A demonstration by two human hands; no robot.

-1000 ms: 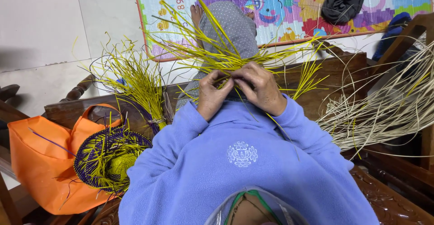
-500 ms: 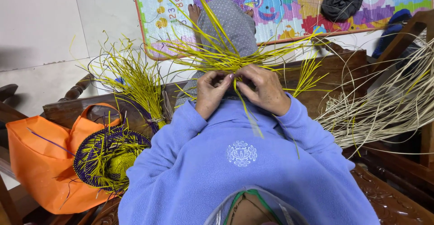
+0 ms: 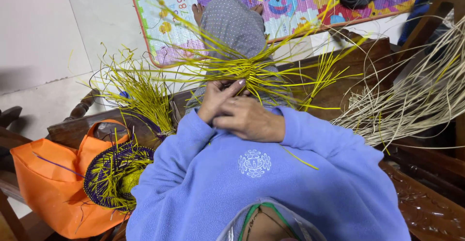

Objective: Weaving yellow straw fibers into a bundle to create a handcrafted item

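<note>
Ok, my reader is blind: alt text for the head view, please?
Seen from above, a person in a blue fleece holds both hands, left hand and right hand, on a woven bundle of yellow strips. An orange bag and a half-made purple-and-yellow basket sit nearby.

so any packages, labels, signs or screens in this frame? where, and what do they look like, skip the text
Orange bag: lower left, soft, with loop handles, a purple and yellow woven piece at its mouth.
Play mat: floor, top centre, puzzle-edged, printed with coloured figures and characters.
Emblem: small white round mark on the blue fleece sweater, centre.
No screens or signs.
Both hands, left hand and right hand, work yellow strips.
</note>
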